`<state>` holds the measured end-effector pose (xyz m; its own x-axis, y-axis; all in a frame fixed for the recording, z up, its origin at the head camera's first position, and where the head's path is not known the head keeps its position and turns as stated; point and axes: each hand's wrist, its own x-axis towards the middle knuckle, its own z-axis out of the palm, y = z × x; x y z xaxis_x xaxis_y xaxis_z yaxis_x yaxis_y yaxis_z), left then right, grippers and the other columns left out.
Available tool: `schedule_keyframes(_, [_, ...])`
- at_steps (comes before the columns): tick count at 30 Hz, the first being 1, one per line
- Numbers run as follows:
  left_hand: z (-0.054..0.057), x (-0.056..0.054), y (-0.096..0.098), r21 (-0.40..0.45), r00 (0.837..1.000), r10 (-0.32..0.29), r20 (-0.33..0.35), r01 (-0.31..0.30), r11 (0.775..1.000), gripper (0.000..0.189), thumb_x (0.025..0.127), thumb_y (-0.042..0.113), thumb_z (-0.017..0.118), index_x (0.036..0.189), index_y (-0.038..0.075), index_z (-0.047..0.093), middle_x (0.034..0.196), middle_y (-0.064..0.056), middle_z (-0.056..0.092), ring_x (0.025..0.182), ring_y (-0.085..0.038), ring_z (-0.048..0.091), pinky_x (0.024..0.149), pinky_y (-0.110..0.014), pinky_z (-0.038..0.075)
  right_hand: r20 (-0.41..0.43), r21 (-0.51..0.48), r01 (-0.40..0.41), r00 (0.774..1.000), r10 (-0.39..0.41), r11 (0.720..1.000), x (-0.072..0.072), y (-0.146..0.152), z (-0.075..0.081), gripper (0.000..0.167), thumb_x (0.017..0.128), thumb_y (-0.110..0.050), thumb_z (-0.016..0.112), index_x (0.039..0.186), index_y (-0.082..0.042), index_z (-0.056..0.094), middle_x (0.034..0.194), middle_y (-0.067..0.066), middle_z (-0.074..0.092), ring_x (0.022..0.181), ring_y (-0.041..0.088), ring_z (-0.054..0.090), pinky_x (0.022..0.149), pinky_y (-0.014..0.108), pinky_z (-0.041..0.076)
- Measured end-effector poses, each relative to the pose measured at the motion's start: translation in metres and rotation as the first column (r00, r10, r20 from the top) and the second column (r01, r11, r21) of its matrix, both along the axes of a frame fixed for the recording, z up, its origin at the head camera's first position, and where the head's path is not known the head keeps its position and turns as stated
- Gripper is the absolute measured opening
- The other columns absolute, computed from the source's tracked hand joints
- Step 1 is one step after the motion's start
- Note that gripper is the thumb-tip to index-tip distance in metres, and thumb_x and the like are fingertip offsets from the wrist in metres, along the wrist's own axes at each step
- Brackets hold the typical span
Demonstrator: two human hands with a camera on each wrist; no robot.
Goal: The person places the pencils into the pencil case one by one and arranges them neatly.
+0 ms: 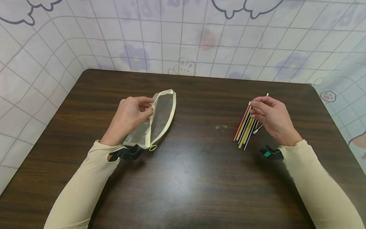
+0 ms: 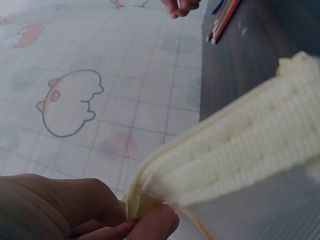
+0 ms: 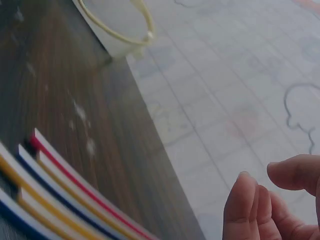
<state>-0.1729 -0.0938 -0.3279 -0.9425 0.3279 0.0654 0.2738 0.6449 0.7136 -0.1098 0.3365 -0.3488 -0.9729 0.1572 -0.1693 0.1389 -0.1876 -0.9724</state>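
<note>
A see-through zip pouch (image 1: 163,109) with cream trim gapes at its zipped opening, left of the table's middle. My left hand (image 1: 134,111) pinches the cream edge of that opening between thumb and fingers; the left wrist view shows the trim (image 2: 240,150) gripped there. On the right lies a bundle of striped pencils (image 1: 244,127), in red, yellow and dark colours. Above their far ends hovers my right hand (image 1: 273,117). In the right wrist view a gap parts its thumb (image 3: 295,172) from its fingers, with nothing between them. The palm covers part of the pencils.
A dark wooden table (image 1: 183,178) carries everything. One white-ended pencil (image 1: 258,128) lies askew beside the bundle, partly under my right hand. A patterned white cloth (image 1: 183,41) stands behind the table and along its sides. A zip pull ring (image 1: 152,147) hangs at the pouch's near corner.
</note>
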Motion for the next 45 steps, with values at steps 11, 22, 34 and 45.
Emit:
schedule_keyframes(11, [-0.001,0.0,0.001,-0.016,1.0,0.01,0.0,-0.01,1.0,0.036,0.095,0.011,0.057,0.127,0.008,0.073,0.109,-0.016,0.08,0.072,-0.018,0.079,0.067,-0.03,0.063,0.014,-0.015,0.077,0.997,-0.077,0.997,0.009,0.05,-0.011,0.016,0.092,-0.016,0.077,0.105,-0.007,0.074,0.095,-0.001,0.073,0.079,0.012,0.071,0.075,0.021,0.062])
schedule_keyframes(22, [-0.005,-0.003,0.001,-0.018,1.0,0.009,0.009,-0.008,1.0,0.036,0.096,0.013,0.057,0.128,0.008,0.072,0.111,-0.016,0.08,0.075,-0.02,0.08,0.068,-0.031,0.064,0.132,0.089,0.128,0.981,-0.139,0.988,0.01,0.081,-0.019,0.014,0.087,-0.021,0.082,0.099,-0.015,0.077,0.093,-0.005,0.075,0.08,0.009,0.075,0.074,0.02,0.062])
schedule_keyframes(34, [-0.002,-0.002,0.003,-0.027,1.0,0.016,0.004,-0.016,0.999,0.036,0.096,0.013,0.057,0.129,0.008,0.072,0.11,-0.017,0.08,0.075,-0.021,0.08,0.068,-0.033,0.064,0.132,0.605,0.022,0.983,-0.127,0.796,0.008,0.093,-0.034,0.019,0.089,-0.038,0.079,0.093,-0.02,0.076,0.087,-0.019,0.066,0.071,0.002,0.071,0.07,0.021,0.062])
schedule_keyframes(45, [0.0,0.001,0.003,-0.036,1.0,0.013,0.015,-0.012,0.999,0.036,0.097,0.013,0.058,0.13,0.008,0.072,0.111,-0.017,0.08,0.077,-0.022,0.081,0.071,-0.036,0.064,0.263,0.749,-0.104,0.953,-0.15,0.654,0.008,0.095,-0.032,0.061,0.086,-0.05,0.08,0.116,0.002,0.071,0.072,-0.018,0.069,0.064,0.003,0.072,0.067,0.022,0.061])
